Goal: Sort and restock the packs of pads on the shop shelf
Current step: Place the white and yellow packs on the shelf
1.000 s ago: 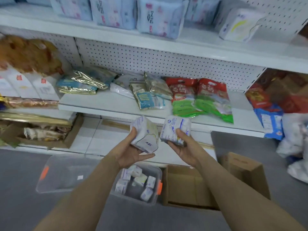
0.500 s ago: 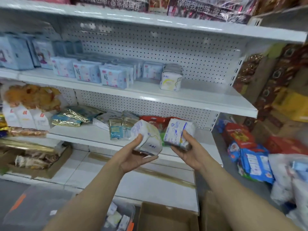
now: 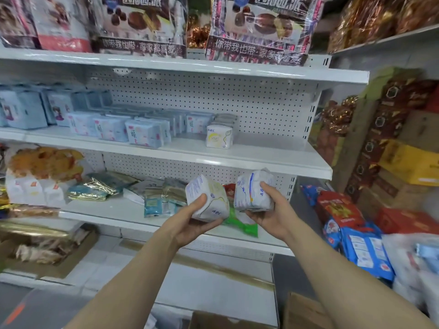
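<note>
My left hand (image 3: 190, 224) grips a white pack of pads marked ABC (image 3: 209, 200) from below. A second white pack with blue print (image 3: 251, 191) sits in the grip of my right hand (image 3: 270, 212). Both packs are held side by side in front of the lower shelf. On the middle shelf (image 3: 261, 157) stands a row of white ABC packs (image 3: 219, 135), with free space to its right. Several light blue pad packs (image 3: 142, 132) fill the shelf to its left.
Foil snack bags (image 3: 99, 186) and a green bag (image 3: 242, 224) lie on the lower shelf. Big chocolate snack bags (image 3: 256, 27) fill the top shelf. Blue and red packets (image 3: 351, 233) pile up at the right. A cardboard box (image 3: 304, 312) stands below.
My view has tilted up from the floor bin to the shelves. Both hands have risen with their packs toward the middle shelf, still side by side.
</note>
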